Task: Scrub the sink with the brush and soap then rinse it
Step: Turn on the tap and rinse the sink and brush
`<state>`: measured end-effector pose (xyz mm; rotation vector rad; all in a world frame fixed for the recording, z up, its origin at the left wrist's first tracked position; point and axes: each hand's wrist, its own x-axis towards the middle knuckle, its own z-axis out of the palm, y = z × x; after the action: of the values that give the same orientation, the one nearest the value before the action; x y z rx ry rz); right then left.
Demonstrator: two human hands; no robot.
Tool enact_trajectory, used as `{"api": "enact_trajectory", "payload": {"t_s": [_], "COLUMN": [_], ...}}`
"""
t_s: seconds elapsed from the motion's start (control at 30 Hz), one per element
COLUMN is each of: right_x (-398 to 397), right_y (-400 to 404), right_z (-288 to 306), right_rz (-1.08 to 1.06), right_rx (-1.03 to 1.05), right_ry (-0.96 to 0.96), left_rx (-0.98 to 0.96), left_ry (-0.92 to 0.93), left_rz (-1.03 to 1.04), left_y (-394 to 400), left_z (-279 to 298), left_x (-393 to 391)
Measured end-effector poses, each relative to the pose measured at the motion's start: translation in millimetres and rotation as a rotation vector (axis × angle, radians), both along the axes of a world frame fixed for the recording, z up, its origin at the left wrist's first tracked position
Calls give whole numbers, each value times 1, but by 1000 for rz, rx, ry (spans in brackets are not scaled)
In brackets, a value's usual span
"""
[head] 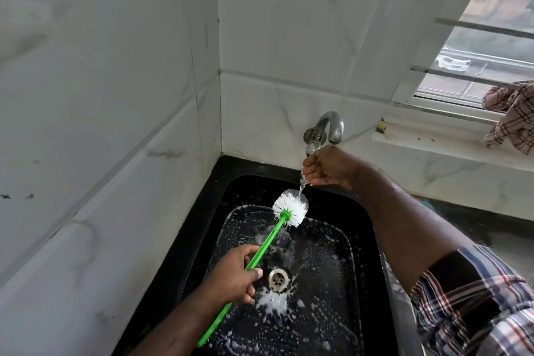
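The black sink [364,243] is flecked with white soap foam, and its metal drain [278,277] sits in the middle of the floor. My left hand [234,276] grips the green handle of a brush [265,246], whose white bristle head [290,208] is held up under the water. The chrome tap [329,126] on the wall is running, a thin stream falling onto the bristles. My right hand [328,166] is cupped right beneath the tap, its fingers curled around the tap's lower part, which it mostly hides.
White marble-look tiles close in the sink on the left and behind. A window with bars is at the upper right, with a checked cloth [513,115] hanging over the ledge. A black counter rim [202,202] surrounds the basin.
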<state>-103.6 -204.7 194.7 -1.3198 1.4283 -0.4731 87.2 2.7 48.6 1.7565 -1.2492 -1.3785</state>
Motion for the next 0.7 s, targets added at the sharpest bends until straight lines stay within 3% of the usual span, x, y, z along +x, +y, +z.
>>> {"api": "enact_trajectory", "payload": {"t_s": [0.43,0.57,0.7], "right_x": [5,-1,-8], "right_y": [-5,-11,-28], "right_z": [-7,-9,-13], "right_rz": [17,-77,-258], "right_rx": [2,-26,-232], "right_ry": [31,-85,-54], "left_rx": [-194,-198,-208], "left_ry": [-347,-376,-379], "left_rz": [-39,-20,-25], "left_y": [-8,-10,-13], "left_z": [-2,-5,-8], "left_x": [6,8,10]}}
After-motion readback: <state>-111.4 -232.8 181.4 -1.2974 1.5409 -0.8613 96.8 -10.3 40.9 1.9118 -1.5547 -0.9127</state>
